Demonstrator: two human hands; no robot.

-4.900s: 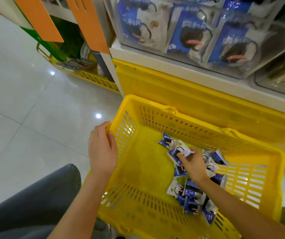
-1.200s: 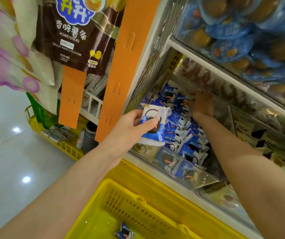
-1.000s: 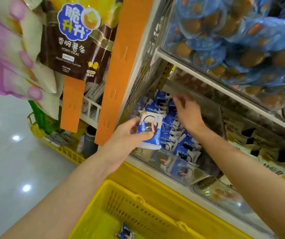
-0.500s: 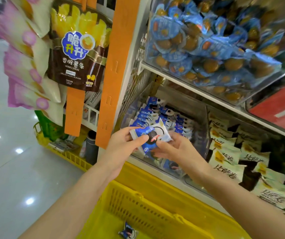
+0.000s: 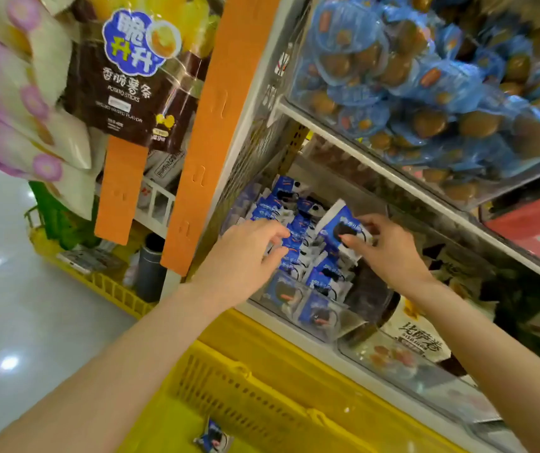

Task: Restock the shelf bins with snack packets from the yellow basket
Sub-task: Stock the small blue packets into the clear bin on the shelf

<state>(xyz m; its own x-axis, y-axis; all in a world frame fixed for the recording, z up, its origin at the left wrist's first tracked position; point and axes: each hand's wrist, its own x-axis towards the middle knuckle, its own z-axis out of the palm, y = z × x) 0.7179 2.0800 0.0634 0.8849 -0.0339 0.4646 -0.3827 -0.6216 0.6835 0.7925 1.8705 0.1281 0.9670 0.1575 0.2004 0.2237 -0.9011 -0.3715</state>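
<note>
Packet [image 5: 343, 228], blue and white, sat pinched between the thumb and fingers of the right hand [image 5: 389, 253], tilted above the clear shelf bin [image 5: 343, 325] on the lower shelf. That bin was already crowded with rows of matching blue packets [image 5: 294, 237] (some pressed flat against its front wall). The left hand [image 5: 245, 259] reached into the same bin with fingers spread loosely over the rows, gripping nothing. The bin to the right held cream-coloured packs [image 5: 420, 335]. On the shelf above, another clear bin [image 5: 458, 191] was heaped with blue-wrapped brown snacks [image 5: 425, 89]. Below the shelf stood the yellow basket [image 5: 262, 397], with one blue packet [image 5: 213, 439] lying on its floor. A brown potato-stick bag [image 5: 128, 86] hung to the left.
</note>
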